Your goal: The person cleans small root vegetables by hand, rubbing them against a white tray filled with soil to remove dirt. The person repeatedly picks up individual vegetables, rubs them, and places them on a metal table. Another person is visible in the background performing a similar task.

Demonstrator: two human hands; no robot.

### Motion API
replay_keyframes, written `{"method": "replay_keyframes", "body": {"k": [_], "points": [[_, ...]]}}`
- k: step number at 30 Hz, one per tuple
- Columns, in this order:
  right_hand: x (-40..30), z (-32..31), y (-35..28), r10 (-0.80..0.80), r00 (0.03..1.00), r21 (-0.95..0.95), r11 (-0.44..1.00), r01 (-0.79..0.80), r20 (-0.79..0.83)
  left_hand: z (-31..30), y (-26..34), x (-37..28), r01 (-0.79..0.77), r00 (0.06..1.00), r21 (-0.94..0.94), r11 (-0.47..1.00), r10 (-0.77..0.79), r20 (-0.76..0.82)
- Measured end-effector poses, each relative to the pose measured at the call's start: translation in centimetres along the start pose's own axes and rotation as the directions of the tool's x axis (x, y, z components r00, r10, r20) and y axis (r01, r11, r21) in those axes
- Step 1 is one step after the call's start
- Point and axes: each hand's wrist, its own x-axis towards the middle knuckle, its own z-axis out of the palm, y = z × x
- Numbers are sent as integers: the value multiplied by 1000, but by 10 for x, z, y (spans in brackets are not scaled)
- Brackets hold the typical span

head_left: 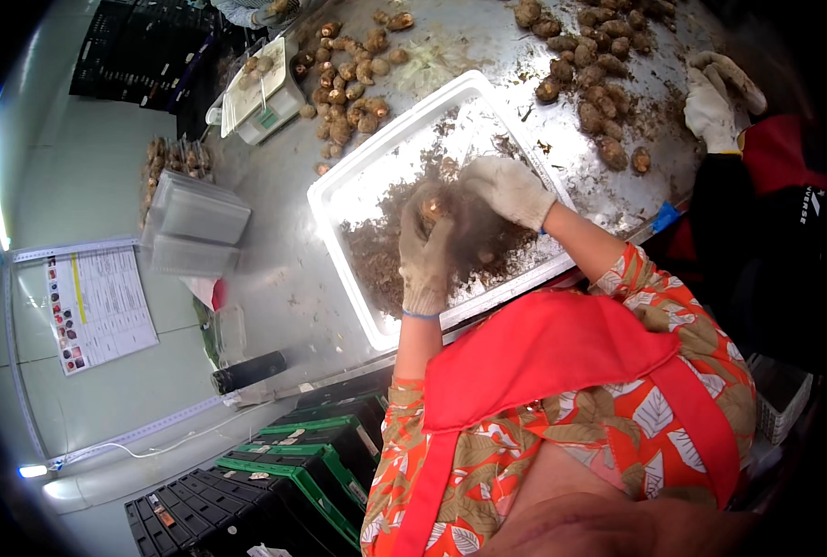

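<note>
Both my hands wear pale cloth gloves over a white foam box (344, 278) with soil and root scraps (375, 268) in it. My left hand (424, 254) is closed around a brown taro corm (433, 207), its cut pinkish end showing between thumb and fingers. Just to the right, my right hand (507, 188) is bent over the dark, blurred root matter beside the corm. Its fingertips are hidden, so whether it grips anything does not show.
Taro corms lie in a pile (347, 90) beyond the box and in another (598, 83) at upper right. A scale (264, 90) and clear plastic trays (198, 216) stand left. A co-worker's gloved hands (716, 97) are at right. Black and green crates (302, 459) sit below the table.
</note>
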Motion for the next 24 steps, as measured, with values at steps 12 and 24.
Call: {"method": "replay_keyframes", "body": {"k": [12, 24], "points": [[-13, -1, -29, 13, 977, 167, 986, 23, -213, 6, 8, 0, -54, 996, 38, 998, 51, 72], [-21, 9, -45, -85, 986, 503, 852, 146, -142, -6, 1, -1, 30, 987, -20, 999, -26, 157]]}}
